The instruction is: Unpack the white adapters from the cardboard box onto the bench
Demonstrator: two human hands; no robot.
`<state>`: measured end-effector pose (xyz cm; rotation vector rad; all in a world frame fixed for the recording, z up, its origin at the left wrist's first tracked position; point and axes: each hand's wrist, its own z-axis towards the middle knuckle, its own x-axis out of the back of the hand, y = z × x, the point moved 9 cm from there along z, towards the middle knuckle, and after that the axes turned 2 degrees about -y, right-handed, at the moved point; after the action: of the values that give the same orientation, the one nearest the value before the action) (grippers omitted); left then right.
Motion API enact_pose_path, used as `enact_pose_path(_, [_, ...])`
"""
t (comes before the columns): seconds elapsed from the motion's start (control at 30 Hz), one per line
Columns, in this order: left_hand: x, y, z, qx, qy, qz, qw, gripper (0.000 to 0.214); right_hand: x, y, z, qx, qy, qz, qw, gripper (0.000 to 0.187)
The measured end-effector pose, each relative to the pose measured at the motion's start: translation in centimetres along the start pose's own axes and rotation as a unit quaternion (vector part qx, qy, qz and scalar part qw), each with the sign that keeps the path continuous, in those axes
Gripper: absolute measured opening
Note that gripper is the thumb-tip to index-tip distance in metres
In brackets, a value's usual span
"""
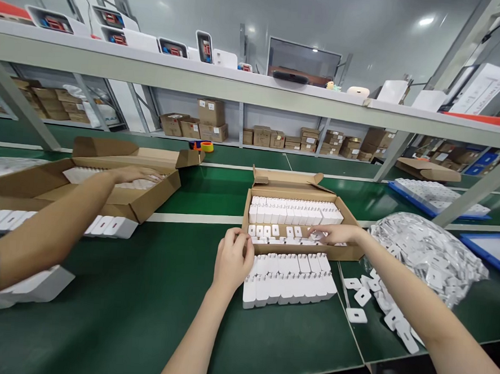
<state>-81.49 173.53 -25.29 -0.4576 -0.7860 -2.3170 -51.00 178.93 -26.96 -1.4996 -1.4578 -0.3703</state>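
left hand curled, pinching small white plastic charger | right hand spread over chargers in shallow brown cardboard box | green tabletop | no readable writing

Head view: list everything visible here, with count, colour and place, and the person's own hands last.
Cardboard tray: one, brown, centre of the green bench, part-filled with white chargers.
Charger rows: two, white, on the bench in front of the tray.
Bagged parts pile: one, clear and white, right of the tray.
Loose flat pieces: several, white, on the bench by the pile.
Large carton: one, brown, left.
Co-worker's hand: one, inside the large carton.
Stacked boxes: many, brown, on the back shelf.
Tape rolls: orange and yellow; count unclear.
Left hand: at the tray's front-left corner, grasp unclear.
Right hand: fingers on chargers inside the tray.
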Motion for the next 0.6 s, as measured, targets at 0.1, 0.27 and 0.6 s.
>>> enact_pose_path(0.1, [-0.1,0.0,0.0,0.0,-0.003,0.0,1.0,0.011,0.0,0.2,-0.2,0.004,-0.025,0.011,1.0,0.054])
enact_pose_path(0.27, [-0.2,0.0,0.0,0.001,-0.004,0.006,1.0,0.011,0.1,0.5,0.1,-0.003,-0.022,0.017,1.0,0.064])
enact_pose_path(0.6, [-0.2,0.0,0.0,0.009,-0.012,0.003,1.0,0.012,0.4,0.5,1.0,-0.017,0.047,0.001,0.999,0.071])
